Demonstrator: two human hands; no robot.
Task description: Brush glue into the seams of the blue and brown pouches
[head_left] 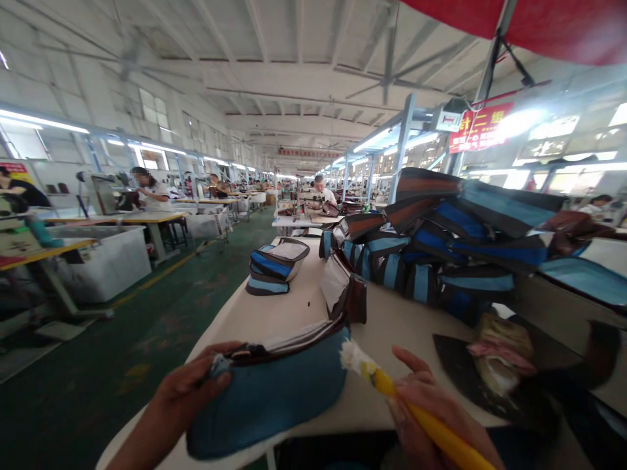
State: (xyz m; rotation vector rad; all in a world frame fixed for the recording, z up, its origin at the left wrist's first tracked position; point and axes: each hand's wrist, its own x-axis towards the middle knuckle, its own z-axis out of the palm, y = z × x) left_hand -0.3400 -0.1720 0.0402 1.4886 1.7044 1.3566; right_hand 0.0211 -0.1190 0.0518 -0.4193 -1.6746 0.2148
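Note:
My left hand (196, 385) grips the left end of a blue fabric pouch (274, 385), thumb on its front face and fingers behind the top edge. The pouch has a dark, zipper-like top edge with a pale lining showing. It is held tilted over the near edge of the table. In my right hand (431, 411) is a brush (382, 382) with a yellow handle and ragged white bristles. The bristle tip is at the right end of the pouch; whether it touches I cannot tell. My right index finger is raised off the handle.
The pale table (294, 320) bears a brown-and-grey pouch (345, 287) and small blue-and-black pouches (277, 267). A large pile of striped pouches (441, 241) stands at right, near a stained container (502, 352). People work at sewing machines beyond; white bins (105, 261) line the left.

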